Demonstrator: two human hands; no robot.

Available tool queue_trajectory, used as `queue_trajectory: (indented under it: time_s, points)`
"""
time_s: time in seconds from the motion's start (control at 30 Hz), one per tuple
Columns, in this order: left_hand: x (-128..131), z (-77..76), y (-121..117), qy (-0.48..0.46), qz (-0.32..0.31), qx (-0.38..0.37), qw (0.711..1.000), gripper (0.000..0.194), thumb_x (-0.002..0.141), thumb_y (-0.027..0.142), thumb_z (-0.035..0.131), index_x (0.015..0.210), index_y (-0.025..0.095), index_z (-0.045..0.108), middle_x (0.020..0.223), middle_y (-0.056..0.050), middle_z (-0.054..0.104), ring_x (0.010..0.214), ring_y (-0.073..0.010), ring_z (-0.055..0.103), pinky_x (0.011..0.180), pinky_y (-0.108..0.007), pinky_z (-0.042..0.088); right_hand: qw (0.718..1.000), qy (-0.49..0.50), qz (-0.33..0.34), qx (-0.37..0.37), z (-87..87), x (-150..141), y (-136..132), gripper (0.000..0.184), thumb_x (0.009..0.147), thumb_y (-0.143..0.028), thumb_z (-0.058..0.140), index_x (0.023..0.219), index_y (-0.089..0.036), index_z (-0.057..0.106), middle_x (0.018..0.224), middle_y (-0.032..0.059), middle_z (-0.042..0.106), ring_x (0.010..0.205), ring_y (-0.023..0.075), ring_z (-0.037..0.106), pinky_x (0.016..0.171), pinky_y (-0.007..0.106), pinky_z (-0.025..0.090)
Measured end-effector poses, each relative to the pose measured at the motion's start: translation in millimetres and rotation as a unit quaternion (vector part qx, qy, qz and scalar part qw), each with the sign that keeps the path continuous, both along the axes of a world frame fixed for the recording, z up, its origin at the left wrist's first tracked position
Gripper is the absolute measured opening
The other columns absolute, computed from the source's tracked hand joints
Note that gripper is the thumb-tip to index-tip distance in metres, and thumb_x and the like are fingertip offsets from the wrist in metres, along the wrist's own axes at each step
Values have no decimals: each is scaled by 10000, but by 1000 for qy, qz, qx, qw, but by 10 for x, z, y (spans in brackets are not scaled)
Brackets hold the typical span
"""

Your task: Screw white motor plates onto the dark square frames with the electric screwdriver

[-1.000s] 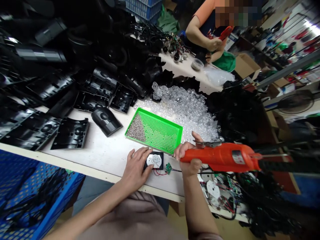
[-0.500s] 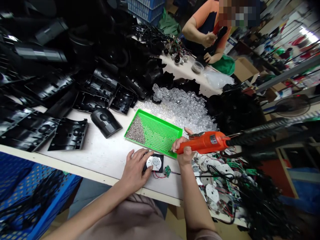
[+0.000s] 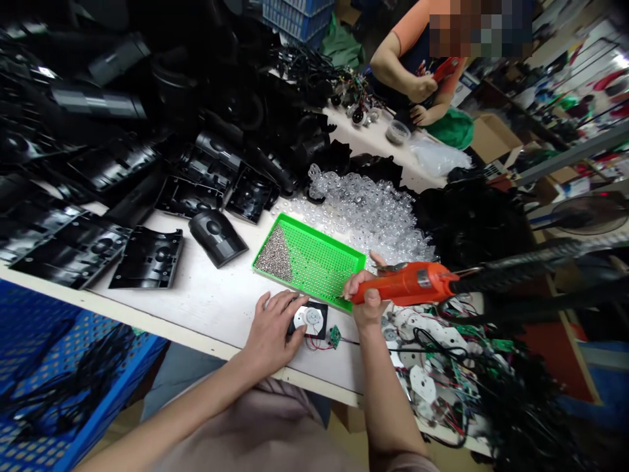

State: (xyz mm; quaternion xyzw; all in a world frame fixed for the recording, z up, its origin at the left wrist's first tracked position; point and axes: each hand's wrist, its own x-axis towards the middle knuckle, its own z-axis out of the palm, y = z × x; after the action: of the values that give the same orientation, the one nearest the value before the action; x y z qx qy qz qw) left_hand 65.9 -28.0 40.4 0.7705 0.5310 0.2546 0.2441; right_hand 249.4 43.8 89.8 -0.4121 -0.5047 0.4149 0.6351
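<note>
My left hand (image 3: pixel 272 333) grips a small black square part (image 3: pixel 309 320) with a white disc on its face, at the table's front edge. Red and black wires lead from that part to a small green circuit board (image 3: pixel 335 336) lying on the table. My right hand (image 3: pixel 367 298) is closed around an orange electric screwdriver (image 3: pixel 405 285), its black cable running off to the right. The screwdriver's tip points left, just above the near corner of a green perforated tray (image 3: pixel 314 265). A pile of small metal screws (image 3: pixel 274 254) fills the tray's left corner.
Black plastic housings (image 3: pixel 147 259) cover the table's left side. Clear plastic domes (image 3: pixel 368 219) lie heaped behind the tray. White discs and wired boards (image 3: pixel 422 383) sit at right. A blue crate (image 3: pixel 73 360) holds cables at lower left. A co-worker (image 3: pixel 413 72) works at the far end.
Since a second ago, the screwdriver has moved away from my head and now looks smaller. The whole scene has shifted slightly right. My left hand stays on the black part.
</note>
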Motion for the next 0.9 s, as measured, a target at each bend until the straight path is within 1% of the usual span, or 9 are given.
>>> queue_trajectory:
  time_s: [0.07,0.17,0.23,0.3,0.37,0.53,0.67,0.8,0.9]
  points:
    - [1,4,-6,-2,-2,-6,1000,461,876,291,498,1334,243,474,1295,-101,575,1237,-275,480,1078,-508,220,999,32,-15,22,209,-56,-43,519,748,-601,616,1143,-277,527,509,-99,432,362,95,380,358,210,353]
    - [6,24,-12,-6,0,-12,1000,467,866,278,507,1331,247,481,1294,-96,575,1232,-272,480,1085,-506,214,994,100,13,51,517,-218,-179,624,738,-675,599,1219,-287,513,497,-101,431,331,96,359,357,231,378]
    - [9,40,-14,-10,4,-15,1000,472,861,273,515,1332,254,486,1297,-92,573,1229,-273,479,1088,-503,211,990,127,47,37,598,-356,-287,668,729,-707,593,1241,-287,508,492,-100,433,318,101,358,356,243,378]
    - [11,51,-15,-14,6,-17,1000,482,851,269,524,1332,256,490,1298,-89,571,1229,-274,478,1091,-504,209,989,132,70,13,550,-484,-373,671,720,-705,613,1228,-278,517,487,-99,436,316,104,364,356,246,371]
    - [11,57,-16,-19,4,-21,1000,482,847,268,523,1328,246,494,1287,-91,575,1224,-276,483,1091,-509,209,989,121,80,-11,423,-576,-416,653,701,-689,648,1186,-266,539,484,-96,441,323,108,374,360,251,371]
    - [11,57,-17,-25,4,-21,999,473,853,298,517,1322,239,500,1257,-91,583,1212,-288,488,1077,-521,227,991,88,87,-49,167,-637,-387,567,666,-703,657,986,-241,589,475,-87,416,343,112,366,363,260,365]
    - [13,67,-21,-30,9,-19,999,463,849,289,520,1308,230,510,1254,-89,580,1209,-284,486,1079,-515,225,992,35,98,-70,138,-622,-380,621,655,-774,591,949,-229,563,476,-89,397,351,114,373,373,264,369]
    - [11,74,-29,-39,9,-24,999,453,842,288,507,1289,219,518,1239,-100,585,1206,-286,484,1068,-516,232,991,22,133,-19,123,-629,-426,502,741,-666,616,1037,-272,518,505,-96,432,359,112,397,414,267,398]
    - [12,58,-37,-43,10,-22,999,436,849,292,489,1278,221,524,1229,-99,592,1209,-289,482,1066,-522,227,990,-15,140,-17,75,-636,-453,408,736,-657,625,845,-280,514,494,-90,412,389,116,424,472,299,445]
